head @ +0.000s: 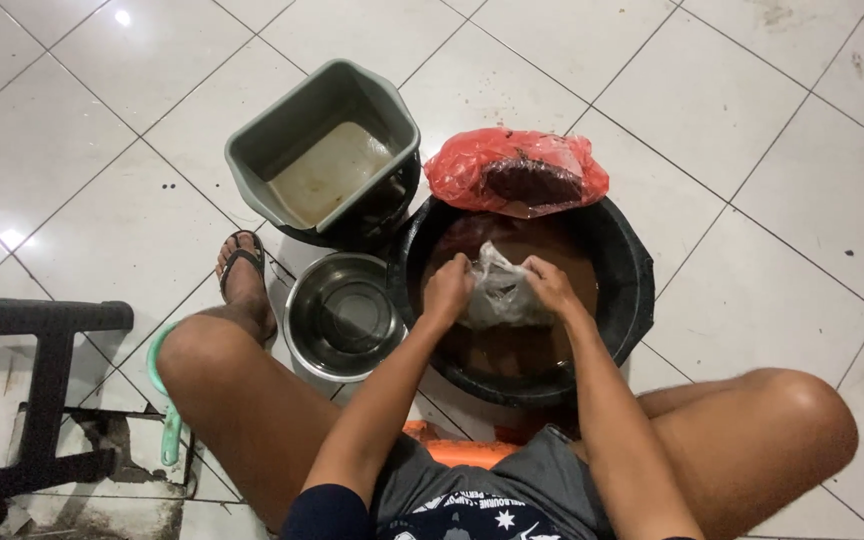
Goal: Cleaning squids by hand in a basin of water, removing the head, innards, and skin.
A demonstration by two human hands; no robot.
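Both hands grip a clear plastic bag (500, 290) over a black round basin (624, 300) of brownish water. My left hand (448, 287) pinches the bag's left side and my right hand (550, 284) its right side. A red plastic bag (472, 165) with something dark inside rests on the basin's far rim.
A steel bowl (342, 315) stands left of the basin. Behind it is a grey square bucket (324, 150) holding cloudy water. A dark stool (37, 400) and a green tool (166, 420) lie at the left. My sandalled foot (245, 275) rests on white tiles.
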